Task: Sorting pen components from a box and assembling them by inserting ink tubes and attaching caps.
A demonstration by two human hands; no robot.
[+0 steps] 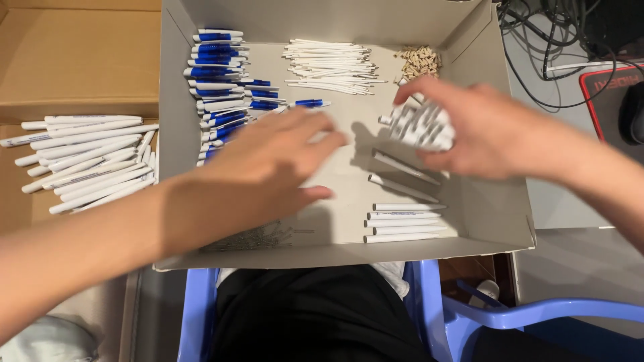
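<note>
Right hand (483, 124) clutching a bundle of white pen barrels (421, 125) over the grey cardboard tray (496, 208), left hand (268, 171) fingers spread, blurred, above tray centre, blue-clipped caps (218, 67) at tray's far-left corner

Two hands (268, 167), one grey box (496, 208), six loose white barrels (402, 221).
</note>
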